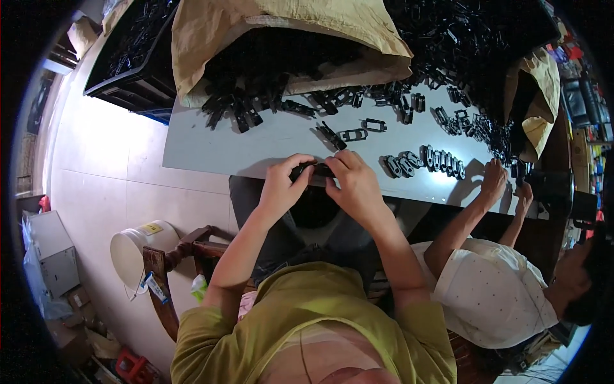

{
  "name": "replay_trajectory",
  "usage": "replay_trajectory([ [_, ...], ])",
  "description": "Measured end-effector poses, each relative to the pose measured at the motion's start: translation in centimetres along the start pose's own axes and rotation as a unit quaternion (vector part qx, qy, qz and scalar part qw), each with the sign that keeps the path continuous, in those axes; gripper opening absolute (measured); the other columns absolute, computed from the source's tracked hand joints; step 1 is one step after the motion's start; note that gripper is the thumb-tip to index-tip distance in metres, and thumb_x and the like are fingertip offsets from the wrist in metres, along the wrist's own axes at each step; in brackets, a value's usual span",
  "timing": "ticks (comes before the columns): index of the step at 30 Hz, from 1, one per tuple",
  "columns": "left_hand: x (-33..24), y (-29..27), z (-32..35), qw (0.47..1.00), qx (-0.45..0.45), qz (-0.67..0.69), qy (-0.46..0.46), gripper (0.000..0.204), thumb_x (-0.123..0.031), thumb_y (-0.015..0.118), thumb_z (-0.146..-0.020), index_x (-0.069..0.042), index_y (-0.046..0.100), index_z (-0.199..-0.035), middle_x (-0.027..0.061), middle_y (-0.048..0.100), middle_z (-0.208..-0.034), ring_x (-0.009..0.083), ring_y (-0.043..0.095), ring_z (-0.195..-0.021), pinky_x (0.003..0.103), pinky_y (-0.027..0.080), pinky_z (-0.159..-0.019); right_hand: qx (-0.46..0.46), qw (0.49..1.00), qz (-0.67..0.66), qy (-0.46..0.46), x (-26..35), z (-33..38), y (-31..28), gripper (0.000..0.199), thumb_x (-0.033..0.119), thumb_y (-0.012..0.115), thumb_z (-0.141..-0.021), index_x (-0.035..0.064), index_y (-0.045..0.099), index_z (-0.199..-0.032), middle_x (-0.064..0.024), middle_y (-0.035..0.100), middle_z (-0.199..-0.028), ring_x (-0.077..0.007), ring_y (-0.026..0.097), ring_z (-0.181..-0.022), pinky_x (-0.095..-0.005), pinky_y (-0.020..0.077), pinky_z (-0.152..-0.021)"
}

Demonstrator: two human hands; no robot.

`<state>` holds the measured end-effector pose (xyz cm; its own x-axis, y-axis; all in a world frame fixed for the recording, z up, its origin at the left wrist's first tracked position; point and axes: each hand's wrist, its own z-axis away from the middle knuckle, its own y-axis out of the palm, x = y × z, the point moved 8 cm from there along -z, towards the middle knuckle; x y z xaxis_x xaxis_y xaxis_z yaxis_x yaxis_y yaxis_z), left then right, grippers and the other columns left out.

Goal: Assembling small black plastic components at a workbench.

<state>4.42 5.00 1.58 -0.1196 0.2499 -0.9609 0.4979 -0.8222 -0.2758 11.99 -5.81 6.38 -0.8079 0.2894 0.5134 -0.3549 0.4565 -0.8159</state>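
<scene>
Both my hands meet at the near edge of the grey table (211, 144), gripping one small black plastic part (322, 170) between them. My left hand (288, 176) pinches its left end, and my right hand (356, 185) has its fingers and thumb on the right end. Much of the part is hidden by my fingers. Just beyond my right hand lie a long dark part (330, 136) and two flat black frames, one of them a rectangular frame (374, 125). To the right, several black oblong pieces (442, 161) stand in a row.
A brown paper sack (288, 16) spills black parts onto the table's far side. A black crate (131, 61) stands far left, a second paper sack (543, 105) far right. A co-worker's hands (495, 182) work at the right. A white bucket (144, 249) and wooden chair (169, 281) are at left.
</scene>
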Motion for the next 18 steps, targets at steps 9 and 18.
replay_trajectory([
  [9,-0.2,0.9,0.7,1.000,0.017,0.006,-0.017,0.022,-0.002,0.062,-0.084,-0.003,0.064,-0.106,0.0061,0.069,-0.092,0.0092,0.061,-0.078,0.023,0.048,-0.070,-0.011,0.998,0.059,-0.014,1.4,1.3,1.1,0.031,0.004,0.068,-0.067,0.0003,0.060,-0.097,-0.0120,0.052,-0.091,-0.0286,0.056,-0.083,-0.0363,0.0484,-0.068],
  [18,0.4,1.1,3.0,0.979,0.121,0.164,-0.008,0.022,-0.003,0.063,-0.085,0.000,0.059,-0.106,0.0034,0.061,-0.090,0.0054,0.056,-0.062,0.022,0.045,-0.055,0.091,0.943,-0.270,0.170,-1.7,4.0,1.9,0.028,0.016,0.077,-0.074,-0.0033,0.062,-0.086,-0.0097,0.057,-0.070,-0.0167,0.055,-0.061,-0.0290,0.0433,-0.055],
])
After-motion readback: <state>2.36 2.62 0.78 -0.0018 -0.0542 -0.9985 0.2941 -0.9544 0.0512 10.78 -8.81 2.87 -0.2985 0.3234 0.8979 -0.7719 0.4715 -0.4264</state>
